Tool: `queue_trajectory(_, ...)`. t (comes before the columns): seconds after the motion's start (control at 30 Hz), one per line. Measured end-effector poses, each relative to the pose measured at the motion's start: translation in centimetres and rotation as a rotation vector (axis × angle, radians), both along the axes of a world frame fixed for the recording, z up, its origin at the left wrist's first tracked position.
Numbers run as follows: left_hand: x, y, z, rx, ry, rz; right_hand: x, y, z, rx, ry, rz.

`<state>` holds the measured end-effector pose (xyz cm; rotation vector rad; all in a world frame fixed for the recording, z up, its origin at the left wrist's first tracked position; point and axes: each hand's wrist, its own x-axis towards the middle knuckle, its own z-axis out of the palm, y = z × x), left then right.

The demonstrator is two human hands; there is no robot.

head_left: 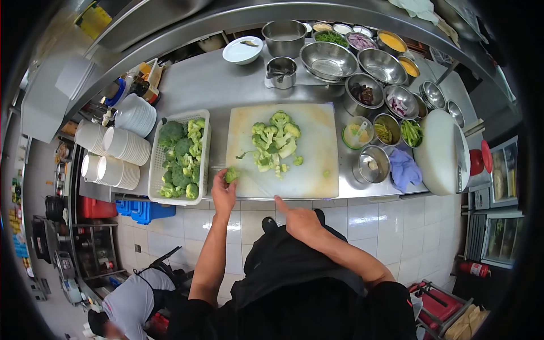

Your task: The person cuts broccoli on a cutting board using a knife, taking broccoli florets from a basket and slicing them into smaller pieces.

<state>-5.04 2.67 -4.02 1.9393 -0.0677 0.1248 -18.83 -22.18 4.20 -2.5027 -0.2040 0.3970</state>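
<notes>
My left hand (223, 191) pinches a small green broccoli floret (231, 174) at the front left corner of the white cutting board (317, 170). My right hand (301, 221) is closed at the board's front edge, its index finger stretched forward along a knife (262, 187). The thin, pale blade points toward the floret and is hard to see against the board; the handle is hidden in my hand. A pile of cut broccoli (275, 141) lies mid-board. Left of the board, a white plastic basket (206, 153) holds more broccoli florets.
Stacked white bowls (120, 144) stand at far left. On the right are several steel bowls (371, 164) of ingredients, a purple cloth (404, 169) and a thick round board (439, 153). A metal shelf (238, 25) crosses the back. Another person (133, 306) bends behind, lower left.
</notes>
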Motion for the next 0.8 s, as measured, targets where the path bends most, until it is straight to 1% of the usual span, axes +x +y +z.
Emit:
queue_trajectory(0.03, 0.1, 0.4, -0.2, -0.152, 0.128, 0.038, -0.1, -0.1, 0.5, -0.008, 0.001, -0.021)
queue_trajectory(0.13, 0.4, 0.8, -0.5, -0.089, 0.206, 0.080, -0.9, -0.3, 0.6, -0.004, -0.022, 0.019)
queue_trajectory(0.17, 0.3, 0.7, -0.5, -0.089, 0.207, 0.077, -1.1, -0.3, 0.8, -0.004, -0.022, 0.016)
queue_trajectory(0.23, 0.3, 0.0, -0.3, -0.086, 0.189, 0.156, -1.3, 0.0, 1.9, -0.016, 0.038, 0.050)
queue_trajectory(0.27, 0.5, -0.1, -0.6, -0.085, 0.192, 0.150, -1.4, 0.0, 1.5, -0.015, 0.040, 0.044)
queue_trajectory(0.33, 0.6, 0.0, -1.4, -0.121, 0.163, 0.135, -1.5, 0.2, 1.0, 0.099, -0.037, 0.009)
queue_trajectory(0.4, 0.5, -0.1, -1.6, -0.159, 0.165, 0.128, -1.6, 0.3, 0.7, 0.099, -0.054, 0.006)
queue_trajectory(0.47, 0.7, -0.4, -1.1, -0.197, 0.164, 0.114, -1.6, 0.7, 0.4, 0.005, -0.056, 0.005)
queue_trajectory(0.57, 0.6, -0.8, -0.7, -0.220, 0.180, 0.105, -2.0, 2.0, -0.2, -0.049, -0.051, -0.019)
queue_trajectory(0.63, 0.5, -1.1, -0.1, -0.130, 0.209, 0.123, -1.8, 2.5, -1.5, -0.084, -0.066, -0.037)
queue_trajectory(0.7, 0.5, -1.3, 0.3, -0.113, 0.201, 0.133, -1.5, 2.5, -2.0, -0.099, -0.084, -0.046)
queue_trajectory(0.77, 0.1, -1.2, 0.5, -0.095, 0.198, 0.153, -1.3, 1.5, -1.5, -0.057, 0.009, -0.010)
queue_trajectory(0.8, 0.2, -1.2, 0.2, -0.085, 0.144, 0.114, -1.3, 1.0, -1.8, -0.058, 0.007, -0.007)
